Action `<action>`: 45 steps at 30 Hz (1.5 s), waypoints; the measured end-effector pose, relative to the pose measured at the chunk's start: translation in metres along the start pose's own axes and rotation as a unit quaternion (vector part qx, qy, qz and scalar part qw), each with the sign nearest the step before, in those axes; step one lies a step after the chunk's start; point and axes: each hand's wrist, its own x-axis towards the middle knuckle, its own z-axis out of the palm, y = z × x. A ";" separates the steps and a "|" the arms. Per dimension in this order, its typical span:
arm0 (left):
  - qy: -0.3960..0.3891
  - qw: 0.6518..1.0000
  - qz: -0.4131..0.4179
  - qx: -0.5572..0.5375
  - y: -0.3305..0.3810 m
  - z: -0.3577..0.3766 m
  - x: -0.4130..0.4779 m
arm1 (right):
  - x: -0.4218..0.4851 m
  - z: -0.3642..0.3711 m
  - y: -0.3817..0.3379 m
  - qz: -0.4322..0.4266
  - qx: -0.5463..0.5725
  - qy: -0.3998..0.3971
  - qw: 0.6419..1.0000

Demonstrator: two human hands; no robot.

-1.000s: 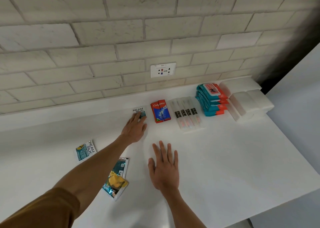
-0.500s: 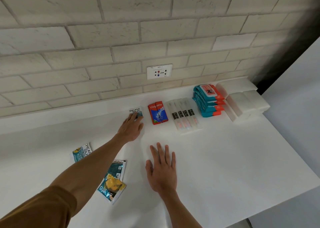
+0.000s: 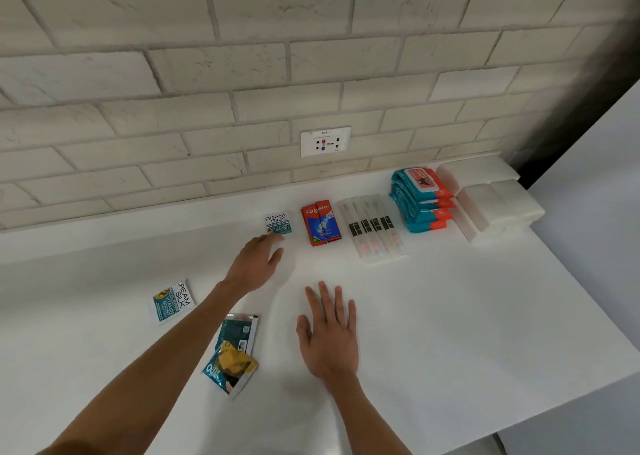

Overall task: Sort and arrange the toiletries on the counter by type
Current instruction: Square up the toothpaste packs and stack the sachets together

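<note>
A row runs along the back of the white counter (image 3: 450,316): a Cream Silk sachet (image 3: 279,223), red Colgate toothpaste boxes (image 3: 321,225), wrapped toothbrushes (image 3: 373,230), a stack of teal wet-wipe packs (image 3: 420,198) and white soap bars (image 3: 495,205). My left hand (image 3: 254,262) lies just below the sachet, fingers straight, fingertips at its lower edge. My right hand (image 3: 329,333) rests flat on the counter, holding nothing. A second Cream Silk sachet (image 3: 172,302) and two teal sachets (image 3: 232,354) lie loose at the left, the teal ones partly under my left forearm.
A brick wall with a white power socket (image 3: 325,141) backs the counter. The counter's right edge drops off beside a pale wall (image 3: 595,163). Its front edge runs at the lower right.
My left hand has drawn back a little from the Cream Silk sachet, uncovering more of it. The right hand stays flat in place. The camera shifted slightly.
</note>
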 end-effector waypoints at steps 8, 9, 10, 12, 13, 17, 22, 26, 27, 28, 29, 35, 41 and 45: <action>0.012 0.997 -0.057 -0.060 -0.021 -0.015 -0.125 | 0.000 0.000 0.001 -0.009 -0.008 -0.006 1.000; 0.015 0.995 -0.077 -0.065 -0.022 -0.014 -0.139 | 0.000 0.000 0.002 -0.010 -0.011 -0.005 1.000; 0.021 0.993 -0.098 -0.064 -0.024 -0.013 -0.155 | -0.001 0.000 0.001 -0.012 -0.014 -0.004 1.000; 0.034 0.988 -0.138 -0.051 -0.024 -0.011 -0.182 | -0.001 0.001 0.002 -0.014 -0.016 -0.003 1.000; 0.043 0.985 -0.163 -0.047 -0.024 -0.011 -0.194 | -0.001 0.002 0.002 -0.015 -0.017 -0.002 1.000; 0.028 0.969 -0.246 0.013 -0.025 -0.003 -0.233 | -0.003 0.005 0.002 -0.018 -0.016 -0.003 1.000; 0.022 0.965 -0.262 -0.014 -0.028 0.012 -0.249 | -0.002 0.005 0.002 -0.018 -0.019 0.001 1.000; 0.012 0.959 -0.279 -0.050 -0.030 0.011 -0.243 | -0.003 0.006 0.002 -0.020 -0.019 0.002 1.000; 0.007 0.959 -0.277 -0.057 -0.029 0.009 -0.241 | -0.003 0.006 0.002 -0.020 -0.019 0.004 1.000; 0.003 0.959 -0.275 -0.068 -0.027 0.008 -0.238 | -0.003 0.006 0.002 -0.020 -0.019 0.004 1.000; 0.001 0.960 -0.270 -0.079 -0.025 0.006 -0.236 | -0.003 0.006 0.001 -0.019 -0.018 0.005 1.000; 0.033 0.967 -0.222 -0.118 -0.022 -0.004 -0.217 | -0.003 0.007 0.002 -0.018 -0.012 0.004 1.000; 0.038 0.967 -0.199 -0.156 -0.015 -0.026 -0.162 | -0.003 0.007 0.001 -0.018 -0.013 0.006 1.000; 0.046 0.969 -0.183 -0.157 -0.020 -0.028 -0.117 | -0.002 0.007 0.001 -0.015 -0.019 0.002 1.000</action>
